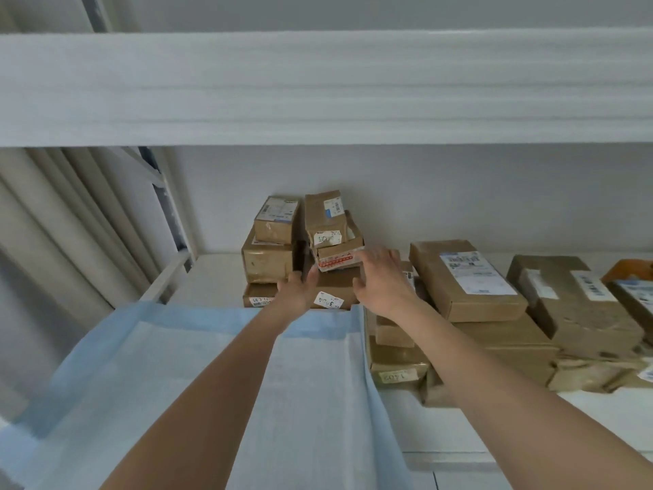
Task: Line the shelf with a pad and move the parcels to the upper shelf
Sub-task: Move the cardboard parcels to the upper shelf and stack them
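Note:
A light blue pad (pixel 212 383) lies spread over the left part of the white shelf (pixel 459 419), its front edge hanging toward me. At the back stands a stack of brown cardboard parcels (pixel 268 259) with labels. My left hand (pixel 295 291) reaches to the left side of a low box (pixel 335 288) in that stack, fingers apart. My right hand (pixel 383 281) is spread open at the box's right side, just below a small parcel with red print (pixel 339 258). Neither hand clearly grips anything. The upper shelf (pixel 318 86) crosses the top of the view.
More brown parcels (pixel 466 277) are piled on the right half of the shelf, some stacked two high, one with an orange wrapper (pixel 632 270) at the far right. A metal shelf upright (pixel 169 213) and a curtain (pixel 53 224) stand at the left. A white wall is behind.

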`<state>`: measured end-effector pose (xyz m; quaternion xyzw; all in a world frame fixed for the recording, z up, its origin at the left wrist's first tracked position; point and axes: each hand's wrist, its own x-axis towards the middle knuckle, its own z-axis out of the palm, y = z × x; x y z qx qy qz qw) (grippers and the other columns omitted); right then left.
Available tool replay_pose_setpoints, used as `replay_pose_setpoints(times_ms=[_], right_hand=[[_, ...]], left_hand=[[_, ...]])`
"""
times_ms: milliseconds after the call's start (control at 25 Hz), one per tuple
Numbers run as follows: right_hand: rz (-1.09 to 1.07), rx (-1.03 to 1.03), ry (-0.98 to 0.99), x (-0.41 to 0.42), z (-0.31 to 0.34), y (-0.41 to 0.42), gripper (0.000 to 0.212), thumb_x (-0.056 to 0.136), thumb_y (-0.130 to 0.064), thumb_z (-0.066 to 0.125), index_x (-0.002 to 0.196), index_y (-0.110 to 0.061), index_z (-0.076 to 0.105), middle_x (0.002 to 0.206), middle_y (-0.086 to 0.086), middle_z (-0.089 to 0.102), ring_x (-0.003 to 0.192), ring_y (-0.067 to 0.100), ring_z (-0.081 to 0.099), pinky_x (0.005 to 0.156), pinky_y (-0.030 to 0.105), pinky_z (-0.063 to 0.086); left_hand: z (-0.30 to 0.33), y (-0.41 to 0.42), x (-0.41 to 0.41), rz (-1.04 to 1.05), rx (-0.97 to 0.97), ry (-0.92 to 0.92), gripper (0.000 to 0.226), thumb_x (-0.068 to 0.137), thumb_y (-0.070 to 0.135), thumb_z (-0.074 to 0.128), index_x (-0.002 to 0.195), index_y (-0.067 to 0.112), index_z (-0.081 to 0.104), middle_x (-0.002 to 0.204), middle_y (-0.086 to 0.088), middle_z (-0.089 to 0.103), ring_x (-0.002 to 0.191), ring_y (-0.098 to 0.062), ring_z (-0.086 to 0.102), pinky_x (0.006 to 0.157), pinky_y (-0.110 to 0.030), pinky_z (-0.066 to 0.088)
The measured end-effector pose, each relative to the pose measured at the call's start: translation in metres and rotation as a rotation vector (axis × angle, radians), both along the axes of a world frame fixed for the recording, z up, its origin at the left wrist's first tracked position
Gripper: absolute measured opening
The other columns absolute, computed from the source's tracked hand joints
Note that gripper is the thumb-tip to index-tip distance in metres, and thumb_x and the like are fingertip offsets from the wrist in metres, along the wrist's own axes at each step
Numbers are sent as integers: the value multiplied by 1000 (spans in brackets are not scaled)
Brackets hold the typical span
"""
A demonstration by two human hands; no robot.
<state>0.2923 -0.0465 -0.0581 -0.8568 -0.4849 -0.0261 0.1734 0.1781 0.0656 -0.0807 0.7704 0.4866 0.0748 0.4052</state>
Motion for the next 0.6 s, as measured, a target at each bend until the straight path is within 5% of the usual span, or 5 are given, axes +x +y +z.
replay_pose_setpoints(times_ms=[400,520,600], right_hand=[[115,20,200,26,20,27,62,94,-20,57,148,-16,28,144,8,42,132,27,36,112,37,26],[135,92,277,31,18,47,63,91,-22,62,147,-19,32,140,5,49,127,27,47,107,41,39],[113,179,428,34,21,58,61,93,-20,60,147,-22,32,137,2,53,115,21,57,87,33,51]], left_hand=[[22,16,35,152,-136,-350,71,95,62,30,147,14,27,139,-11,53,124,-31,53,105,-49,43],[32,32,37,208,-229,-408,74,90,67,31,151,27,20,146,-11,45,129,-34,47,105,-54,40],[41,35,36,240,-289,-482,63,96,59,30,149,27,25,145,-8,44,128,-30,45,106,-53,40]])
